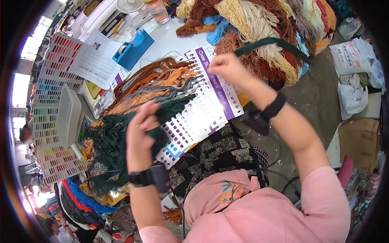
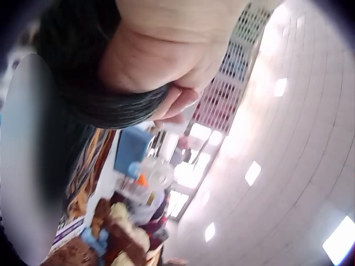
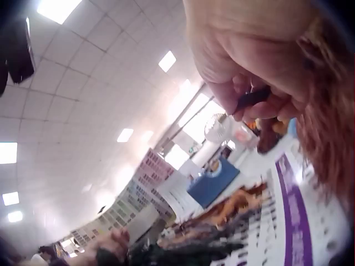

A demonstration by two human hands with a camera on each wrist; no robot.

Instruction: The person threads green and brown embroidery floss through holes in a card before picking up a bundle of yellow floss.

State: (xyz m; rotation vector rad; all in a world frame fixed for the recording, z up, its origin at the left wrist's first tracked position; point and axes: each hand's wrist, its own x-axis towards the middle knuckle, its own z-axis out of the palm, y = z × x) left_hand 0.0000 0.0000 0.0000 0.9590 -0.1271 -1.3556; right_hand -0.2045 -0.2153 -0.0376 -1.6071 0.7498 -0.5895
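My left hand grips a bundle of dark green thread, which passes between thumb and fingers in the left wrist view. Under and beside it spreads a tangled heap of dark green thread. Over the right part of the white, purple-striped card, my right hand pinches a dark strand with its fingertips. A dark green length of thread trails behind that hand toward the right. Brown, orange and grey threads lie along the card's row of holes.
A blue tape dispenser and a printed sheet stand behind the threads. Big skeins of yarn pile up at the back right. Colour sample racks line the left side. White plastic bags lie on the right.
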